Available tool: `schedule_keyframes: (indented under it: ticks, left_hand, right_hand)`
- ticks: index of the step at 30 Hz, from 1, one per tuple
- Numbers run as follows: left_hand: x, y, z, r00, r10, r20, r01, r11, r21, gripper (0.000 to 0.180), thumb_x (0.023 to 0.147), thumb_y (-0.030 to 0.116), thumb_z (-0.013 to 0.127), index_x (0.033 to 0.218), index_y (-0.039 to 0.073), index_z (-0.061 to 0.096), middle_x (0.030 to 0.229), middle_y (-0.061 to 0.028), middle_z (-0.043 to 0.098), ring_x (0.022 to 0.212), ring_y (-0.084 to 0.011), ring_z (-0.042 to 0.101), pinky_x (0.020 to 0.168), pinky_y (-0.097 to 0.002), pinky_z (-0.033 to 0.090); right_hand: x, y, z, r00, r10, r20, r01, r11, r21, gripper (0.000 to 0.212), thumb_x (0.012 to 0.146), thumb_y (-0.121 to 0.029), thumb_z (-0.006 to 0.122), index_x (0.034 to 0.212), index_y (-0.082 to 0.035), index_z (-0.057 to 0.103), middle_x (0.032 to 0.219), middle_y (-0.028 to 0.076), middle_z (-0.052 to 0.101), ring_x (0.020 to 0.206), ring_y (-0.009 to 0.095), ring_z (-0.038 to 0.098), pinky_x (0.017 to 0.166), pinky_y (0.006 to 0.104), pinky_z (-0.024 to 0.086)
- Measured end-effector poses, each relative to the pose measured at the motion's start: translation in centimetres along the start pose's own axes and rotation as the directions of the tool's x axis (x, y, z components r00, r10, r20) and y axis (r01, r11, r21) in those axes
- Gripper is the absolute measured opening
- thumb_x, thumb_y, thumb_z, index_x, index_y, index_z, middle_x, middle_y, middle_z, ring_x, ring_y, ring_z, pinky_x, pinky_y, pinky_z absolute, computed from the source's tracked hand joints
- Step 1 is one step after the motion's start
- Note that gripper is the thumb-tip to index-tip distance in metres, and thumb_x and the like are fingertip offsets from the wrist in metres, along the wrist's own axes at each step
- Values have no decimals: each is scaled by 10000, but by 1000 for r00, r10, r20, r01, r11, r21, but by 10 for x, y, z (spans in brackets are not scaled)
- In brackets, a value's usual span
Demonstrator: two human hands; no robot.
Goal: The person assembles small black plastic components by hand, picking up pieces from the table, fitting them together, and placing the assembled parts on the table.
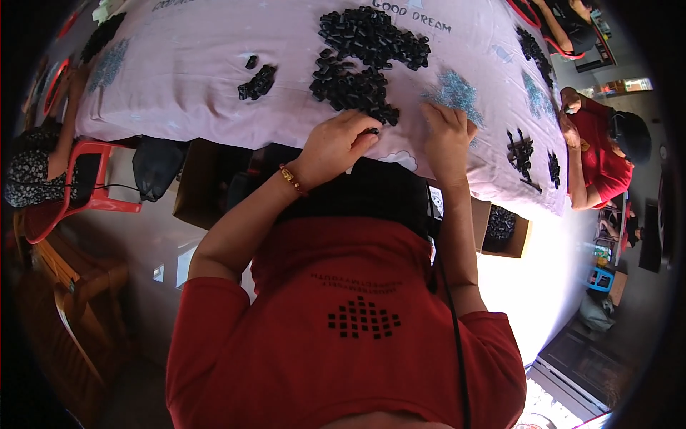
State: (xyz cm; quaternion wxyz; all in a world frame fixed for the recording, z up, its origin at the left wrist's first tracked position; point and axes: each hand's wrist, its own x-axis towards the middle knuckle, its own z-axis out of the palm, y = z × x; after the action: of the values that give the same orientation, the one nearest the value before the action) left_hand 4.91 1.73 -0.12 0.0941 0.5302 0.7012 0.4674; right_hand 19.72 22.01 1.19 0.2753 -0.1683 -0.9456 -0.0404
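My left hand point(336, 146) is at the near edge of the cloth-covered table, thumb and fingers pinched around a small black plastic piece point(374, 131). Just beyond it lies a large heap of similar black pieces point(350, 86). At the near side of a pile of small clear-blue pieces point(457, 91) is my right hand point(448, 136), its fingers curled down together against the cloth. Whatever its fingertips hold is hidden or too small to name. A smaller cluster of black pieces point(259, 84) sits to the left of the heap.
A pale pink cloth point(186, 79) covers the table. At the right, a person in red point(600, 150) works beside more black pieces point(522, 154). Another person sits at the left near a red chair point(86, 193). Below the table stand a cardboard box of dark pieces point(502, 227) and a dark bag point(156, 168).
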Motion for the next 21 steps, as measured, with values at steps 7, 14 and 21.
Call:
schedule_keyframes:
  ticks: [7,14,21]
  left_hand:
    - [-1,0,0,1000,25,-14,-25,1000,13,190,952,175,686,1133,120,707,1043,-85,696,918,-280,682,774,-365,547]
    - [-1,-1,1,999,27,-25,-26,1000,16,190,950,169,686,1131,113,705,1016,-81,695,896,-277,682,759,-364,544]
    - [-1,-1,3,1000,13,-14,-13,1000,4,185,947,166,688,1122,107,705,1011,-92,694,887,-280,681,746,-368,541]
  right_hand:
    - [-1,6,-1,990,136,-20,-137,989,-59,388,786,-28,611,1124,-162,748,1105,-3,708,1075,249,604,964,437,380]
    - [-6,19,-3,976,216,3,-216,976,12,475,790,41,552,1173,-164,745,1144,35,705,1103,270,615,982,449,389]
    - [-6,17,-6,983,168,71,-168,986,-9,473,793,62,530,1148,-158,753,1095,37,713,1085,274,617,956,434,406]
